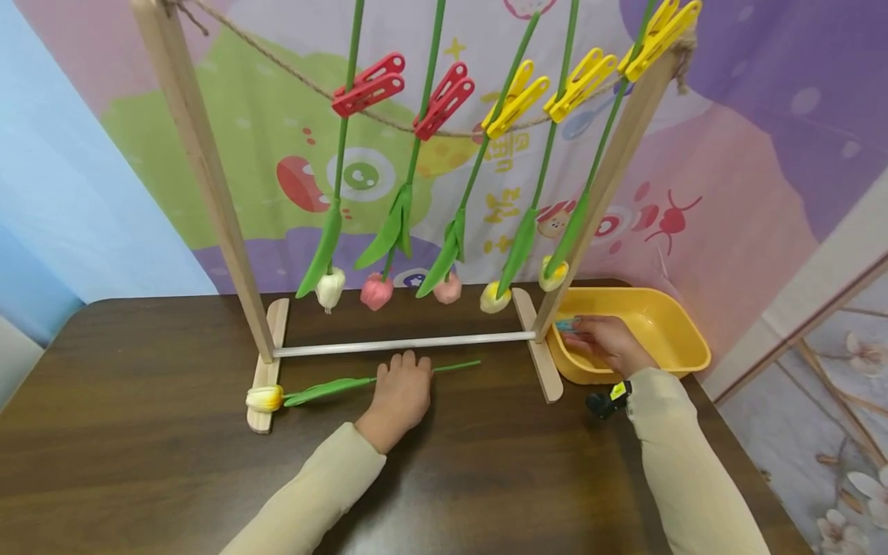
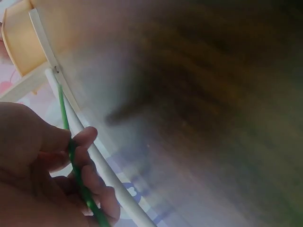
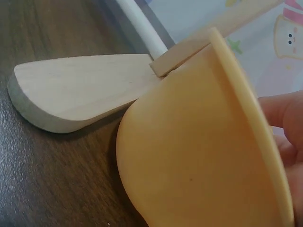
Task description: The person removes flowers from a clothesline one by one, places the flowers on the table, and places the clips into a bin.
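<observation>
An artificial tulip (image 1: 266, 398) with a yellow and white bloom lies in front of the wooden rack, its bloom over the rack's left foot. My left hand (image 1: 404, 389) grips its green stem partway along; in the left wrist view the stem (image 2: 65, 111) runs between thumb and curled fingers. Inside the yellow basin (image 1: 694, 339), near its left wall, my right hand (image 1: 610, 343) pinches a light blue clothespin (image 1: 566, 325). The basin's wall (image 3: 189, 156) hides most of that hand (image 3: 286, 118) in the right wrist view, clothespin included.
A twine (image 1: 291, 71) sags between the rack's posts (image 1: 208, 177). Several tulips hang from it bloom down, held by red clothespins (image 1: 368, 85) and yellow clothespins (image 1: 581, 85). A white rod (image 1: 409, 344) joins the rack's feet. Behind stands a cartoon-print backdrop (image 1: 735, 154).
</observation>
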### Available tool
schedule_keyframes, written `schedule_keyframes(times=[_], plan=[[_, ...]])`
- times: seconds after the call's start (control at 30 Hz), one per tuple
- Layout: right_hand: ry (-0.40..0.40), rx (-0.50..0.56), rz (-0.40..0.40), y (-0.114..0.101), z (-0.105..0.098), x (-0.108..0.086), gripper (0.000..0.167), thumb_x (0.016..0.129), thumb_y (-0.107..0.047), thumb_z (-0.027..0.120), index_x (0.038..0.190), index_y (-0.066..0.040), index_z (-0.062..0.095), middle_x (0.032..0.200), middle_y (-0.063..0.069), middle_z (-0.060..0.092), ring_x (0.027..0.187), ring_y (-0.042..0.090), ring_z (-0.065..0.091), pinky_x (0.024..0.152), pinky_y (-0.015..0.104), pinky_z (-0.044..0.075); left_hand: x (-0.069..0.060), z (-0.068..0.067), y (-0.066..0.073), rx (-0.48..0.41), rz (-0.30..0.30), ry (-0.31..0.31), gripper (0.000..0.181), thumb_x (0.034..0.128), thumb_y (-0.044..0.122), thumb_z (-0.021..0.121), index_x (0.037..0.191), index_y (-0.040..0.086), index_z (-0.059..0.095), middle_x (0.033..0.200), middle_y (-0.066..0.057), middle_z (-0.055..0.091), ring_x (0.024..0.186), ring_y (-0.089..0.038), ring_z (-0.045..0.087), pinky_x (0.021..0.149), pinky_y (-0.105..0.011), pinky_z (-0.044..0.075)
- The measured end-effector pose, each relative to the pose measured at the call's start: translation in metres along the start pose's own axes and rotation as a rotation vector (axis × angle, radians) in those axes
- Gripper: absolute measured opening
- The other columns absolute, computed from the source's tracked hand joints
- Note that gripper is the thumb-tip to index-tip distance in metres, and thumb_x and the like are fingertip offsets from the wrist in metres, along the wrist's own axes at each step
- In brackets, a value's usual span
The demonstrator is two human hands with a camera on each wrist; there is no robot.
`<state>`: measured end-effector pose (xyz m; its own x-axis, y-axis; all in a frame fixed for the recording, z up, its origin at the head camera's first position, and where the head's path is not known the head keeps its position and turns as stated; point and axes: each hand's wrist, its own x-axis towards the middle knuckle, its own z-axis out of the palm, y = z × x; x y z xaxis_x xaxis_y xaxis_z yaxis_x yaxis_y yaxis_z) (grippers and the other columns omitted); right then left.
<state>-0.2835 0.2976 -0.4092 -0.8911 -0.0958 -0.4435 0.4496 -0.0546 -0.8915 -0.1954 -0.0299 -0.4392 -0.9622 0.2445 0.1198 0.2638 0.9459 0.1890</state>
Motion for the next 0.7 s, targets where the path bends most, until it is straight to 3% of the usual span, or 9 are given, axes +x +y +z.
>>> schedule_keyframes(times=[0.1, 0.2, 0.4, 0.7], plan=[[0.022, -0.050, 0.005, 0.001, 0.000, 0.002, 0.036, 0.095, -0.001, 0.043, 0.127, 0.015, 0.035, 0.081, 0.003, 0.061, 0.074, 0.009, 0.066, 0.076, 0.022, 0.054, 0.000, -0.001, 0.000, 0.014, 0.007, -0.049, 0.013, 0.0858, 0.006, 0.056, 0.098, 0.004, 0.059, 0.098, -0.016, 0.055, 0.093, -0.033, 0.052, 0.074, -0.047, 0.042], [0.034, -0.117, 0.016, 0.002, 0.000, 0.004, 0.048, 0.095, -0.001, 0.044, 0.135, 0.018, 0.027, 0.084, 0.003, 0.059, 0.072, 0.007, 0.065, 0.076, 0.021, 0.054, -0.001, -0.001, 0.000, 0.021, 0.009, -0.079, 0.015, 0.0863, 0.005, 0.056, 0.101, 0.004, 0.059, 0.100, -0.017, 0.055, 0.095, -0.033, 0.052, 0.076, -0.048, 0.041], [0.059, -0.240, 0.040, 0.005, -0.001, 0.012, 0.056, 0.095, -0.004, 0.046, 0.140, 0.018, 0.019, 0.095, 0.009, 0.054, 0.069, 0.004, 0.064, 0.073, 0.020, 0.054, 0.000, -0.001, -0.001, 0.015, 0.011, -0.097, 0.016, 0.0869, 0.003, 0.055, 0.102, 0.004, 0.058, 0.102, -0.017, 0.055, 0.097, -0.034, 0.053, 0.077, -0.048, 0.042], [0.103, -0.399, 0.054, 0.007, -0.001, 0.018, 0.050, 0.096, -0.009, 0.047, 0.134, 0.019, 0.031, 0.071, -0.003, 0.061, 0.063, 0.003, 0.062, 0.067, 0.021, 0.055, 0.001, -0.002, -0.002, 0.016, 0.013, -0.109, 0.016, 0.0867, 0.003, 0.056, 0.102, 0.004, 0.058, 0.101, -0.016, 0.055, 0.096, -0.033, 0.054, 0.076, -0.048, 0.044]])
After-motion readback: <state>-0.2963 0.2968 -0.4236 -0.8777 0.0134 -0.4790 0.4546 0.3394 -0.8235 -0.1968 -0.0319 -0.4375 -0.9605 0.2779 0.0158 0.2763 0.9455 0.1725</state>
